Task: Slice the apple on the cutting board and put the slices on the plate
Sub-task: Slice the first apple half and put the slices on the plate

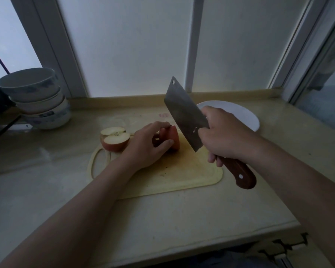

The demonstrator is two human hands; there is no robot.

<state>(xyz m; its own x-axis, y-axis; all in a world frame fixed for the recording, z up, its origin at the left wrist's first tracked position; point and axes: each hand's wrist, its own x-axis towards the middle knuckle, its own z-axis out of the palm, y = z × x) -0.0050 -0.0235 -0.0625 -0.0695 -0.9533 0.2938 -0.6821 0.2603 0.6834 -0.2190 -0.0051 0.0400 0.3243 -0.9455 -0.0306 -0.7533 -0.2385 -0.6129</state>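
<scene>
Head view: left hand grips red-skinned apple piece on board; right hand clutches cleaver.

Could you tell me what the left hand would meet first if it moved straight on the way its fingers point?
The left hand grips the apple piece; past it, the cleaver in the right hand is next in line, though its blade may hang higher than the fingers: depth is unclear.

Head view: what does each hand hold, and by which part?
The right hand has its grip on the cleaver at the wooden handle, next to the blade. The left hand has its grip on an apple piece, fingers over its red skin.
</scene>
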